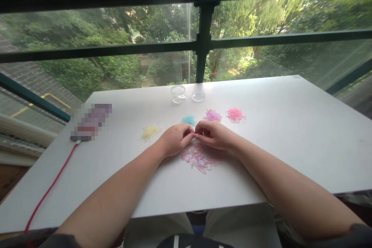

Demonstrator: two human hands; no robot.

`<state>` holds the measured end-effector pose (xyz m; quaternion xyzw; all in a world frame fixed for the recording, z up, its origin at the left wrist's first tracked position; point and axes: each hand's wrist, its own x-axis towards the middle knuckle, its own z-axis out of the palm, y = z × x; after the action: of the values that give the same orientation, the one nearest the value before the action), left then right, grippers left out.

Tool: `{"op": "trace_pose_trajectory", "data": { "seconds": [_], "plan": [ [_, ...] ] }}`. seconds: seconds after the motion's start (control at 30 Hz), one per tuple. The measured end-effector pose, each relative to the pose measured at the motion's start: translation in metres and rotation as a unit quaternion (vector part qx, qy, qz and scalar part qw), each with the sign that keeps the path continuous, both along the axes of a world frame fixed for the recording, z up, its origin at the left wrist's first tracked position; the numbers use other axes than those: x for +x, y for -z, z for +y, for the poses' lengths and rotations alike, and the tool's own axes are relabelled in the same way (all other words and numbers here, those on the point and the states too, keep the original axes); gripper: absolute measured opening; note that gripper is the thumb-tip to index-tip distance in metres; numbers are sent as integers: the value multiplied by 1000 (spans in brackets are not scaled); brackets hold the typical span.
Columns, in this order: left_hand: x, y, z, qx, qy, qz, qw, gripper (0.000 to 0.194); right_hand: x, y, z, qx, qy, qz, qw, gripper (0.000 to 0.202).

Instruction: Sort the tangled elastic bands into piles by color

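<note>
My left hand [178, 138] and my right hand [213, 135] meet fingertip to fingertip over the white table. Both are closed in a pinch, and whatever lies between the fingertips is too small to make out. Just below them spreads a mixed pile of thin pink, purple and pale elastic bands [200, 159]. Behind my hands sit a blue pile of bands [189, 119], partly covered by my left hand, and a purple pile [213, 115]. Farther right is a pink pile [235, 114]. A pale yellow pile [150, 131] lies left of my left hand.
A clear round container [178, 95] stands near the table's back edge, beside a clear round lid or dish [198, 97]. At the left lies a blurred-out device [93, 122] with a red cable [52, 186]. Dark green railings and glass [204, 42] rise behind the white table [305, 135].
</note>
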<state>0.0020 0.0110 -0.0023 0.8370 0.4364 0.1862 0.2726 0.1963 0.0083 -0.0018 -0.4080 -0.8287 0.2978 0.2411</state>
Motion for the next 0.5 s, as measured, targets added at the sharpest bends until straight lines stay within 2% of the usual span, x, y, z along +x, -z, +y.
{"op": "trace_pose_trajectory", "data": {
  "seconds": [0.5],
  "plan": [
    [0, -1, 0, -10, 9, 8, 1000, 19, 9, 0, 6, -8, -20, 2, 1000, 7]
  ]
}}
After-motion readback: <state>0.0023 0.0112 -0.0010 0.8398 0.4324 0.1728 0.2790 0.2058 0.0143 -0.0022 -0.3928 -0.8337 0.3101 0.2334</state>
